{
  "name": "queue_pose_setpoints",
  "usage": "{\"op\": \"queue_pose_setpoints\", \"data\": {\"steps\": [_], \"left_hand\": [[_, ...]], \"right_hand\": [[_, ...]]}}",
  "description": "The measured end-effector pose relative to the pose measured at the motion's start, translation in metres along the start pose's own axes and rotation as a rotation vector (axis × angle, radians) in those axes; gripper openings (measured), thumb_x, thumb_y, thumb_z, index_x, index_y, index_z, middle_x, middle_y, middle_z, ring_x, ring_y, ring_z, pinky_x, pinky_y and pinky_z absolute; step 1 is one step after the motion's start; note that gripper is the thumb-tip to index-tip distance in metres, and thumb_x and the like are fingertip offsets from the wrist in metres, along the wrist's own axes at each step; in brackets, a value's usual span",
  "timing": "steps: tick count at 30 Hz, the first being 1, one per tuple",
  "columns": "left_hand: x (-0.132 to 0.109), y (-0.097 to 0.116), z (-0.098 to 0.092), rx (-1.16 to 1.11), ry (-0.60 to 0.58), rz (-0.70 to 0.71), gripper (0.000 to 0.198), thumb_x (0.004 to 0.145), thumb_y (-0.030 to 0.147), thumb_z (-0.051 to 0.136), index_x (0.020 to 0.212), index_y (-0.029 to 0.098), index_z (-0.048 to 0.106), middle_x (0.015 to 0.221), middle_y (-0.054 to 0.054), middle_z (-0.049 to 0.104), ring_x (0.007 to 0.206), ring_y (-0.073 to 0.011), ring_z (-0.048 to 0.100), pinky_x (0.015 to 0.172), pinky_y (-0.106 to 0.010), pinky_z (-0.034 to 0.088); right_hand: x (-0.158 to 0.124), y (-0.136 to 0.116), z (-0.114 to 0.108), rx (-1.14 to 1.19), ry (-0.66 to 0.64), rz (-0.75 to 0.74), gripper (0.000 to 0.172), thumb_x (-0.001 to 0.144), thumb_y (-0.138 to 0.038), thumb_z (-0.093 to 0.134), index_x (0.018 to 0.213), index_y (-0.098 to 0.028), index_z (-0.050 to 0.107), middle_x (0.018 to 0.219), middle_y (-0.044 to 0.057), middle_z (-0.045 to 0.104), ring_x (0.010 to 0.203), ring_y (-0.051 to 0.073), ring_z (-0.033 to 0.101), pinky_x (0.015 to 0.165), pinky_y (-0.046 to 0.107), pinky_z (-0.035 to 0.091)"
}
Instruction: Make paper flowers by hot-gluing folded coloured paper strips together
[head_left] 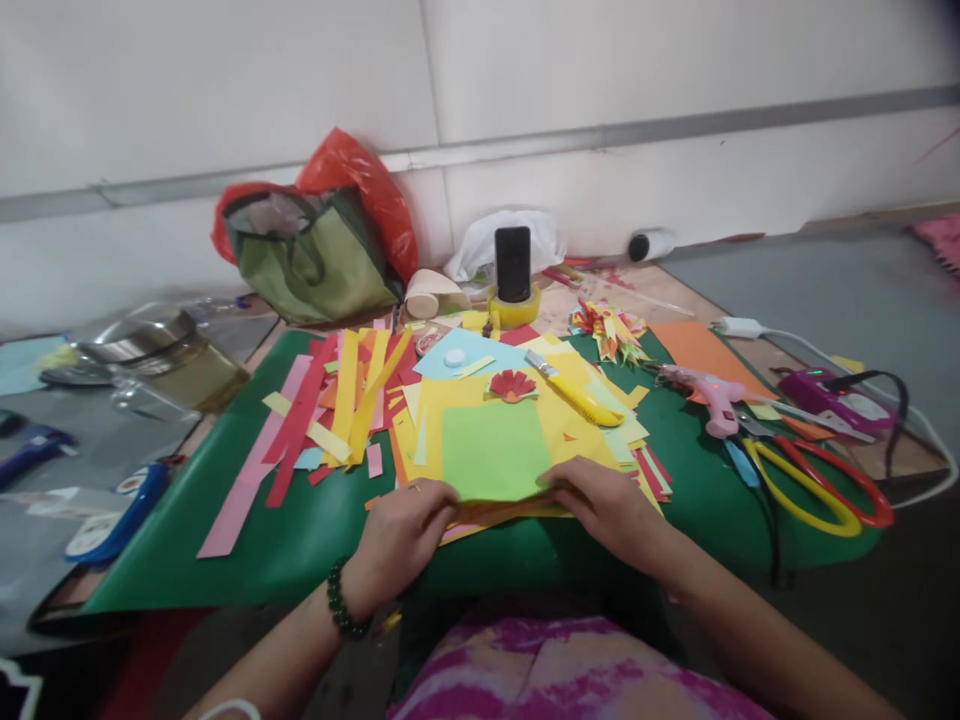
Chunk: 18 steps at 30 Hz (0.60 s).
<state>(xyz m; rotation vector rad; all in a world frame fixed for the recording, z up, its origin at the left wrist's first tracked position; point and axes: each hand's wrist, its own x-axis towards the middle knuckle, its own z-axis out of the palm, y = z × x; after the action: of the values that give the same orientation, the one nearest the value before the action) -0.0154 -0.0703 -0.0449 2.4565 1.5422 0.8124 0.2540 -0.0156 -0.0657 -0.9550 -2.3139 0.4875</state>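
Note:
A square sheet of light green paper (495, 450) lies over a stack of yellow paper (581, 450) in front of me. My left hand (409, 530) pinches its near left corner, and my right hand (607, 505) pinches the near right corner. The near edge between my hands looks slightly lifted or bent. Just beyond the sheet sits a red paper flower (512, 385). A yellow utility knife (576, 390) rests on the yellow paper to the right of the flower, blade end pointing away to the left.
Paper strips (349, 390) spread over the green mat (225, 490) at left. To the right lie a pink glue gun (716, 395) and scissors with yellow and red handles (814, 490). A phone (513, 265) stands in a yellow tape roll (514, 308); a glass jar (169, 365) is far left.

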Motion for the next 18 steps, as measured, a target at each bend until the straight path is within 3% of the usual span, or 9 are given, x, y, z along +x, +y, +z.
{"op": "queue_pose_setpoints", "data": {"steps": [5,8,14,18], "left_hand": [[0.008,0.004,-0.001,0.004,-0.121,-0.354,0.019,0.089,0.031,0.05,0.077,0.02,0.059,0.068,0.001,0.067,0.063,-0.0147,0.063,0.058,-0.024,0.04],[0.015,0.005,0.0,0.021,-0.19,-0.478,0.018,0.086,0.031,0.051,0.074,0.02,0.056,0.065,0.001,0.064,0.062,-0.0159,0.06,0.056,-0.024,0.035],[0.021,0.006,0.003,-0.073,-0.235,-0.616,0.02,0.084,0.036,0.05,0.072,0.02,0.053,0.062,0.001,0.06,0.06,-0.0157,0.056,0.056,-0.025,0.032],[0.022,0.006,0.003,-0.09,-0.24,-0.644,0.018,0.081,0.035,0.054,0.071,0.02,0.054,0.061,0.002,0.06,0.061,-0.0155,0.057,0.056,-0.025,0.033]], "right_hand": [[0.01,-0.005,0.003,0.043,-0.022,0.25,0.008,0.088,-0.021,0.053,0.092,-0.021,0.059,0.076,0.002,0.068,0.07,0.017,0.066,0.061,0.027,0.049],[0.015,-0.006,0.005,0.072,-0.011,0.345,0.017,0.084,-0.022,0.056,0.1,-0.021,0.059,0.071,0.0,0.066,0.066,0.017,0.065,0.059,0.026,0.048],[0.013,-0.006,0.007,0.139,-0.009,0.386,0.026,0.081,-0.024,0.056,0.107,-0.022,0.059,0.072,-0.001,0.063,0.065,0.016,0.064,0.061,0.026,0.049],[0.013,-0.008,0.006,0.192,-0.018,0.448,0.027,0.084,-0.035,0.056,0.108,-0.021,0.059,0.07,-0.001,0.063,0.063,0.016,0.063,0.059,0.027,0.05]]}}
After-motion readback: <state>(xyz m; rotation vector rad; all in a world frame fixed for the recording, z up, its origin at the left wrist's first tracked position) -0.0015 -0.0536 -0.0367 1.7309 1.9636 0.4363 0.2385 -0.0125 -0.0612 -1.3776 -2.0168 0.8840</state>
